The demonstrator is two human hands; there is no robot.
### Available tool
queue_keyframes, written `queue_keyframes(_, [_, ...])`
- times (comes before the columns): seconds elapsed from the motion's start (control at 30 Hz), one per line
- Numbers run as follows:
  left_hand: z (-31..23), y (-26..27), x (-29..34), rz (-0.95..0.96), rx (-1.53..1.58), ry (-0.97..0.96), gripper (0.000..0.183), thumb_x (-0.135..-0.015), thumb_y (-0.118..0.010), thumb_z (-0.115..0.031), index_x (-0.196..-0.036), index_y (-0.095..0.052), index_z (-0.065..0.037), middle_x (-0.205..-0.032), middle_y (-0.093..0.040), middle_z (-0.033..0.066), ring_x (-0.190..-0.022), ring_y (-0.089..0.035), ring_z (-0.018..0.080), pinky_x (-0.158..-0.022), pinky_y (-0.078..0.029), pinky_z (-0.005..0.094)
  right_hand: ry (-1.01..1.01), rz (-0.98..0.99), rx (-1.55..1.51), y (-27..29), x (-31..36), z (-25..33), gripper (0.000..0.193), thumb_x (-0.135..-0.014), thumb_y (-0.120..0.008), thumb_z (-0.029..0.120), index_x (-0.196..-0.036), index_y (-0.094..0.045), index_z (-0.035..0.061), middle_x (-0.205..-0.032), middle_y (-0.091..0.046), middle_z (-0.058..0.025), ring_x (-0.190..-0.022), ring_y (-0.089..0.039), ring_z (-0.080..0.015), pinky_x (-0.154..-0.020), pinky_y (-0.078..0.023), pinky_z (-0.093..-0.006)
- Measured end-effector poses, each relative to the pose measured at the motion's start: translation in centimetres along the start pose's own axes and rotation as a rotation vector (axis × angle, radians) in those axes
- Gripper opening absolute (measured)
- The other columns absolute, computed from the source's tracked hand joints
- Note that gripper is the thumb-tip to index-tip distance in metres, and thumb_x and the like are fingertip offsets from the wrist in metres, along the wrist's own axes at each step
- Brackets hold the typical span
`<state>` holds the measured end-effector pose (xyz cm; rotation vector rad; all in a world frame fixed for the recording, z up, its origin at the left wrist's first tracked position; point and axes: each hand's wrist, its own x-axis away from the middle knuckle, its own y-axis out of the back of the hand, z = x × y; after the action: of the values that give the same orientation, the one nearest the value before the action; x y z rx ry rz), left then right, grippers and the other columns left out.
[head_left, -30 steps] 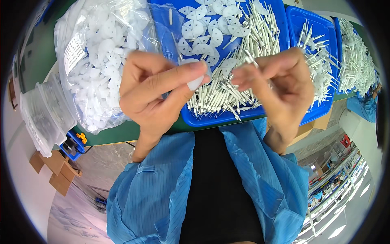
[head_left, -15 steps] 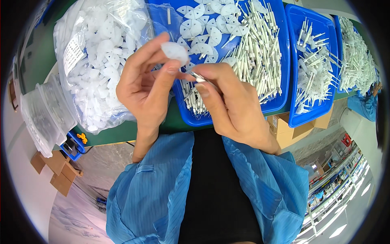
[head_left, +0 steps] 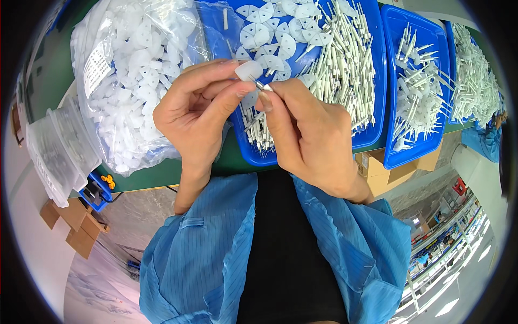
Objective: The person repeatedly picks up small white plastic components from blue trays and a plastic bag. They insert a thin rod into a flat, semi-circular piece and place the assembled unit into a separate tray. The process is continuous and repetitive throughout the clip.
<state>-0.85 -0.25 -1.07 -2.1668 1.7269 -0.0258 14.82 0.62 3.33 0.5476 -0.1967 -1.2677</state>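
Observation:
My left hand (head_left: pixel 191 116) pinches a translucent white plastic piece (head_left: pixel 249 71) with a rounded edge between thumb and fingers. In my right hand (head_left: pixel 315 132), closed between thumb and forefinger, is a thin white rod with a metal tip (head_left: pixel 261 85). The tip meets the near edge of the plastic piece; whether it sits inside a hole cannot be seen. Both hands are over the near left part of a blue tray (head_left: pixel 380 102). Flat fan-shaped pieces (head_left: pixel 286 47) with small holes lie in its left part, and many white rods (head_left: pixel 350 70) fill its right part.
To the left a clear plastic bag (head_left: pixel 129 86) bulges with white pieces, beside stacked clear containers (head_left: pixel 67 143). A second blue tray (head_left: pixel 413 154) holds rods joined to white pieces; another heaped tray (head_left: pixel 475 75) stands farther right. A cardboard box (head_left: pixel 377 175) sits below the green table edge.
My left hand has turned and lowered the plastic piece slightly toward the right. The rod's metal tip, earlier apart from or hidden by the fingers, now meets the piece's edge.

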Motion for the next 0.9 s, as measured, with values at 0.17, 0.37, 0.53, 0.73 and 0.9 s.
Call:
queue_keyframes(0.17, [0.2, 0.0, 0.0, 0.017, -0.076, -0.018, 0.025, -0.082, -0.070, 0.017, -0.105, -0.067, 0.009, -0.109, -0.067, 0.0211, -0.094, -0.072, 0.0240, -0.082, -0.062, 0.0291, -0.053, 0.112, 0.048, 1.5, -0.1, 0.9, 0.006, -0.095, -0.064, 0.006, -0.098, -0.067, 0.0018, -0.069, -0.067, -0.0058, -0.049, -0.064, -0.0133, -0.045, -0.045, -0.0255])
queue_keyframes(0.37, [0.1, 0.0, 0.1, 0.031, -0.059, 0.004, 0.021, -0.082, -0.071, 0.015, -0.101, -0.068, 0.008, -0.109, -0.067, 0.0214, -0.092, -0.072, 0.0233, -0.080, -0.061, 0.0284, -0.068, 0.109, -0.055, 1.8, -0.5, 0.9, 0.010, -0.091, -0.067, 0.006, -0.095, -0.060, 0.0003, -0.057, -0.058, -0.0114, -0.047, -0.063, -0.0248, -0.041, -0.045, -0.0345])
queue_keyframes(0.53, [0.6, 1.4, 0.0, 0.150, -0.062, -0.109, 0.021, -0.081, -0.072, 0.015, -0.101, -0.067, 0.008, -0.111, -0.066, 0.0213, -0.091, -0.072, 0.0213, -0.080, -0.060, 0.0261, -0.151, 0.160, -0.141, 2.2, -0.7, 1.2, 0.008, -0.098, -0.060, 0.006, -0.099, -0.066, 0.0007, -0.077, -0.068, -0.0076, -0.058, -0.065, -0.0132, -0.051, -0.047, -0.0261])
queue_keyframes(0.73, [0.1, 0.5, 0.0, 0.127, 0.210, 0.049, 0.022, -0.084, -0.070, 0.014, -0.103, -0.060, 0.007, -0.111, -0.062, 0.0199, -0.093, -0.070, 0.0225, -0.079, -0.060, 0.0270, -0.046, 0.274, -0.151, 2.4, -1.2, 0.4, 0.011, -0.100, -0.058, 0.008, -0.101, -0.064, -0.0008, -0.076, -0.064, -0.0077, -0.063, -0.065, -0.0156, -0.054, -0.048, -0.0274])
queue_keyframes(0.9, [-0.4, 0.6, -0.4, 0.219, 0.182, -0.055, 0.017, -0.085, -0.069, 0.011, -0.098, -0.059, 0.008, -0.106, -0.061, 0.0206, -0.093, -0.071, 0.0278, -0.078, -0.062, 0.0342, -0.151, 0.316, -0.686, 1.6, -0.9, -0.9, 0.008, -0.096, -0.065, 0.011, -0.093, -0.062, 0.0045, -0.067, -0.059, -0.0064, -0.044, -0.055, -0.0218, -0.042, -0.043, -0.0329])
